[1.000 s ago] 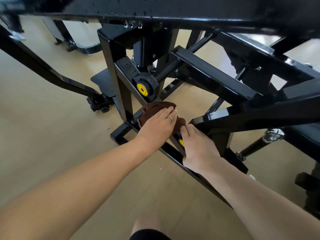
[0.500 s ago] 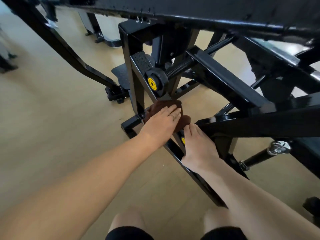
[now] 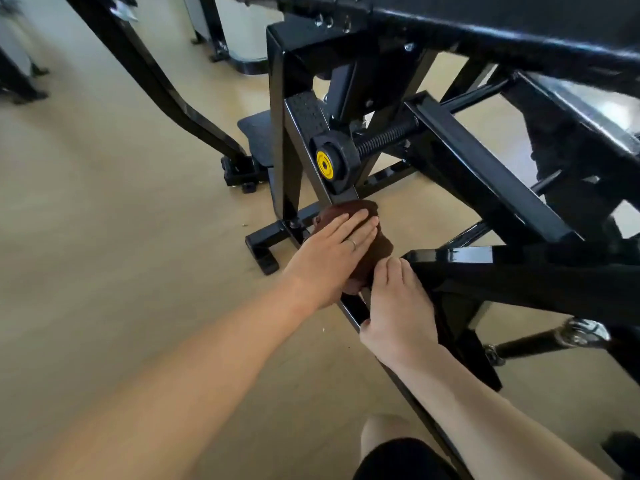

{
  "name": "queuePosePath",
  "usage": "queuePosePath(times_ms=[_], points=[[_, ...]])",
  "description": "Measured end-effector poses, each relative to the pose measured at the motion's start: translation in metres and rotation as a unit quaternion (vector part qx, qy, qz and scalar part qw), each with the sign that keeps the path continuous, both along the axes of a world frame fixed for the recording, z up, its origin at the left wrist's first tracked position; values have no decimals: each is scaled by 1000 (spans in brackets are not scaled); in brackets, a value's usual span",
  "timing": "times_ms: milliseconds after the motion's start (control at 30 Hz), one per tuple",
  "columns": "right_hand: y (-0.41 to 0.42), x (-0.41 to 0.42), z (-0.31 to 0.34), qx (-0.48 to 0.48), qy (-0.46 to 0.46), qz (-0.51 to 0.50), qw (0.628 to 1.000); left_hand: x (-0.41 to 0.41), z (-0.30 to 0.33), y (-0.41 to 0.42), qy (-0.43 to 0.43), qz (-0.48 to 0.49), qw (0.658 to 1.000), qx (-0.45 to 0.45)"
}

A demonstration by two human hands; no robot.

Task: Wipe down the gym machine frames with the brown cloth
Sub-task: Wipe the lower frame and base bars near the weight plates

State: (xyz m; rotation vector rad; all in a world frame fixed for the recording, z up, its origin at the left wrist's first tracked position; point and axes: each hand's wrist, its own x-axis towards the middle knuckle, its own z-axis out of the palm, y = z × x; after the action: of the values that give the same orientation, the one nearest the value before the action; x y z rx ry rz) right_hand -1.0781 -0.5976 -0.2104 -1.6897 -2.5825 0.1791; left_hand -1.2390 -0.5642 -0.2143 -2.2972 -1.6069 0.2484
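Two hands are busy down low on the black gym machine. Our left hand (image 3: 334, 249) lies flat on the brown cloth (image 3: 377, 242), with the fingers straight, and it presses the cloth onto the slanted bar (image 3: 356, 308) of the frame. The cloth sits on that bar just under the round black knob (image 3: 334, 164) with the yellow middle. Our right hand (image 3: 398, 306) is just beside the cloth. Its fingertips touch the near edge of the cloth, and the hand rests on the same bar. We cannot tell if its thumb curls under the bar. We think we are in the middle of the rubbing step, on this one low bar. A lot of the frame looks like it still needs a wipe, like the long beam (image 3: 485, 168) on the right and the tall post (image 3: 280, 133) behind. Next we should slide the cloth along the bar and keep it pressed flat. We must go round the knob and its screw (image 3: 384, 138), so the cloth does not catch there. The wooden floor (image 3: 104, 237) is right under us.
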Motion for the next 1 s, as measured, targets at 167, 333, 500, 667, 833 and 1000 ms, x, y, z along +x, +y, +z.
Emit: queuePosePath(times_ms=[167,333,500,667,833,1000], points=[[-2,2,-3,7,31,-25,999,-7,-1,17,74,-72,994,23],[-6,-11,-8,17,42,-77,996,-14,1,33,121,-160,979,38],[-3,-27,-9,-4,9,-137,990,-27,27,43,112,-267,957,22],[-3,-33,-12,-12,-2,-163,987,-38,58,52,195,-307,929,64],[-3,-36,-8,-18,-6,-176,984,-37,89,43,273,-331,902,37],[-5,-39,-9,-15,-5,-184,983,-51,133,43,183,-412,889,79]])
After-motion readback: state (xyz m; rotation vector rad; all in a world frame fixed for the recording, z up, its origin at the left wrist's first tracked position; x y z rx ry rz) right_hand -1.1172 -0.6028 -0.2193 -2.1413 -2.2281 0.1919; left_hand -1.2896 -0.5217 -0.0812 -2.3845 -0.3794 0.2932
